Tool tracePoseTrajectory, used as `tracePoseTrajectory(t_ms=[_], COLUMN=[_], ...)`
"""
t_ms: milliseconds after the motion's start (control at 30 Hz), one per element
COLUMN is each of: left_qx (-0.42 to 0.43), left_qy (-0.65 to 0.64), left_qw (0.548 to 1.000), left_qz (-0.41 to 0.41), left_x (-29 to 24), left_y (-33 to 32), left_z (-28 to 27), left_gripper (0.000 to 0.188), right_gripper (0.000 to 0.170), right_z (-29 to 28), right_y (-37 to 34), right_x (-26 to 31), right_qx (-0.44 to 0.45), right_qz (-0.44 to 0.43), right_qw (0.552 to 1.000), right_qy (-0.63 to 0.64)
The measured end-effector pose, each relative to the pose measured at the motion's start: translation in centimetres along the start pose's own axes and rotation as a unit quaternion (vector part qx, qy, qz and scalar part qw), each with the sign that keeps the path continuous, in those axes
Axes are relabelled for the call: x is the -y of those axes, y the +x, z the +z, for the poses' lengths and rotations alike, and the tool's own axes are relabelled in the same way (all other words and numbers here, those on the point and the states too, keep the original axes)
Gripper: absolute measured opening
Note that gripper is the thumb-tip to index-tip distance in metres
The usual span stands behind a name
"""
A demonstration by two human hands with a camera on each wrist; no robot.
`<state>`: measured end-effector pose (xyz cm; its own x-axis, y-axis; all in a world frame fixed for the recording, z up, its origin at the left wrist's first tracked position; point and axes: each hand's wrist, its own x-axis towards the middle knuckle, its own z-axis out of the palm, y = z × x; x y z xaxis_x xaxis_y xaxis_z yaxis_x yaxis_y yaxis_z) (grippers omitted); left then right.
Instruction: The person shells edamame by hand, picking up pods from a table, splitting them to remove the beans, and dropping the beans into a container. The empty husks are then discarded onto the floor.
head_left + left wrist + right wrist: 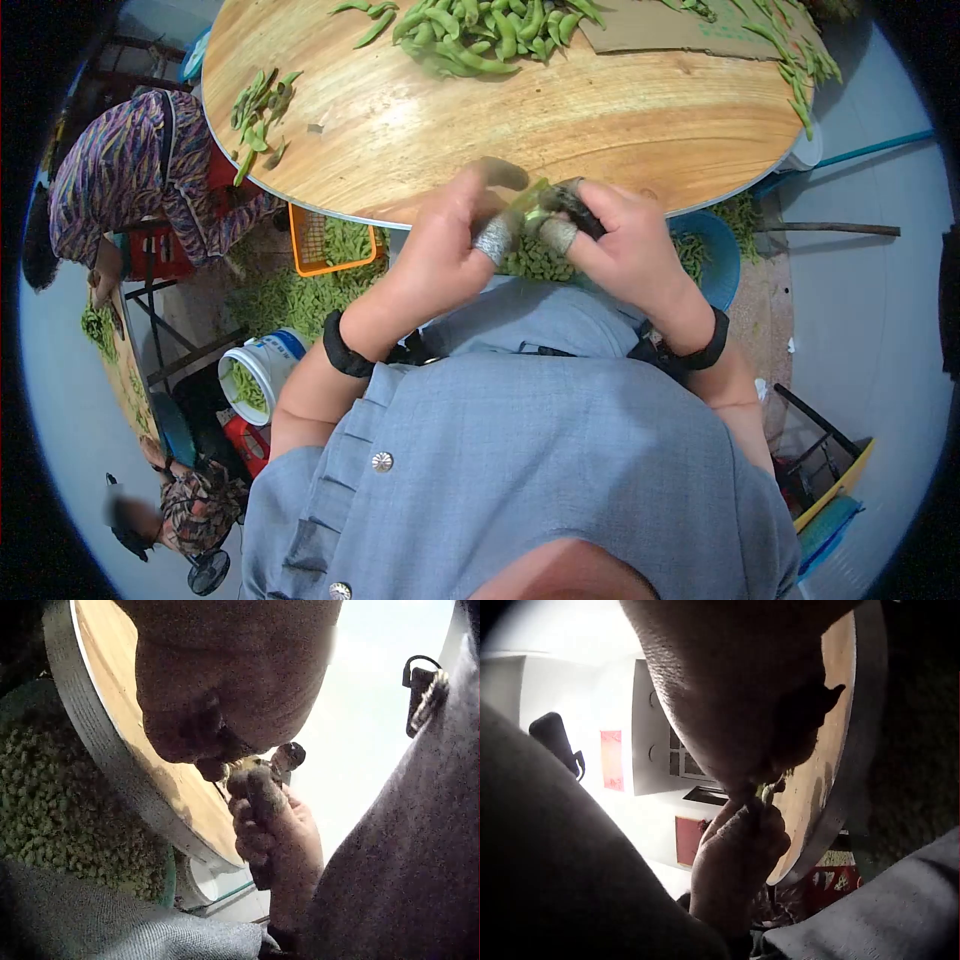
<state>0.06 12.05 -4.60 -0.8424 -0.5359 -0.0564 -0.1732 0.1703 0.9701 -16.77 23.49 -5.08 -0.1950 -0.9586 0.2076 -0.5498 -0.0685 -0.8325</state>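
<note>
Both hands meet at the near edge of the round wooden table point(400, 150), above shelled beans point(540, 264) in a container. Between the fingertips is a green bean pod point(535, 197), partly hidden and blurred. The left hand point(450, 228), with a grey wrapping on its thumb, pinches the pod from the left. The right hand point(632, 240), its thumb and fingers also covered at the tips, pinches it from the right. In the right wrist view a bit of the pod point(761, 792) shows between the hands. A pile of pods point(480, 35) lies at the far side of the table.
A smaller group of pods point(262, 110) is at the table's left, and cardboard point(670, 30) at the far right. Below stand an orange basket point(296, 240), a white bucket point(262, 362) and a blue basin point(722, 262). Two other people are at the left, one in a patterned top point(130, 170).
</note>
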Motion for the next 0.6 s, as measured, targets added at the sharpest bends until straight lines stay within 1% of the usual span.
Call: tracePoseTrajectory(t_ms=[33,67,100,133,167,200,267,300,333,367,400,433,467,500,533,567,600], left_qx=[0.014,0.028,0.026,0.055,0.085,0.081,0.128,0.108,0.105,0.107,0.107,0.103,0.129,0.151,0.151,0.203,0.251], left_qy=[-0.019,-0.038,-0.037,-0.094,-0.152,-0.153,-0.239,-0.246,-0.247,-0.188,-0.129,-0.13,0.062,0.253,0.254,0.346,0.432], left_qw=[1.0,0.999,0.999,0.994,0.985,0.985,0.959,0.959,0.96,0.972,0.981,0.982,0.987,0.955,0.955,0.912,0.857], left_qz=[0.005,0.012,0.016,0.007,-0.002,0.001,-0.082,-0.088,-0.085,-0.09,-0.095,-0.094,-0.068,-0.039,-0.039,-0.084,-0.128], left_x=[-0.3,-0.6,-0.9,-1.1,-1.4,-1.6,-2.1,-2.1,-2.0,-1.9,-1.7,-1.5,-1.3,-1.2,-1.3,-1.5,-1.7], left_y=[0.0,0.0,0.1,0.2,0.2,0.1,-0.2,-0.6,-1.0,-1.4,-2.0,-2.8,-3.9,-4.9,-6.0,-7.1,-7.8], left_z=[0.1,0.0,-0.2,-0.3,-0.5,-0.7,-1.4,-1.7,-2.3,-3.3,-4.4,-5.5,-6.8,-7.9,-8.7,-9.4,-9.7], left_gripper=[0.034,0.035,0.035,0.036,0.037,0.037,0.037,0.033,0.033,0.031,0.029,0.029,0.026,0.022,0.022,0.022,0.022], right_gripper=[0.017,0.017,0.016,0.017,0.021,0.021,0.024,0.023,0.023,0.023,0.023,0.023,0.023,0.022,0.022,0.021,0.02], right_z=[0.1,0.0,-0.3,-0.5,-0.5,-0.5,-0.7,-1.0,-1.0,-0.9,-0.9,-1.4,-1.6,-1.7,-1.7,-1.4,-0.8], right_y=[0.2,0.3,0.2,0.3,0.2,0.2,0.3,0.5,0.4,0.2,0.3,1.1,1.9,2.9,4.1,5.7,7.4], right_x=[-0.1,0.4,1.2,1.6,1.4,0.9,0.1,0.4,0.0,-0.9,-1.5,-0.8,-0.5,-0.5,-0.5,-0.1,-0.6], right_qx=[-0.027,-0.029,0.037,0.103,0.126,0.13,0.167,0.181,0.183,0.2,0.21,0.214,0.215,0.183,0.148,0.095,0.023], right_qz=[-0.048,-0.051,0.102,0.249,0.247,0.245,0.296,0.326,0.324,0.195,0.057,-0.009,-0.01,0.001,0.012,0.038,-0.022], right_qw=[0.998,0.998,0.984,0.917,0.898,0.899,0.859,0.849,0.85,0.927,0.968,0.972,0.972,0.983,0.986,0.989,0.99], right_qy=[-0.024,-0.026,0.138,0.294,0.342,0.34,0.382,0.374,0.371,0.251,0.123,0.099,0.099,0.014,-0.07,-0.105,-0.139])
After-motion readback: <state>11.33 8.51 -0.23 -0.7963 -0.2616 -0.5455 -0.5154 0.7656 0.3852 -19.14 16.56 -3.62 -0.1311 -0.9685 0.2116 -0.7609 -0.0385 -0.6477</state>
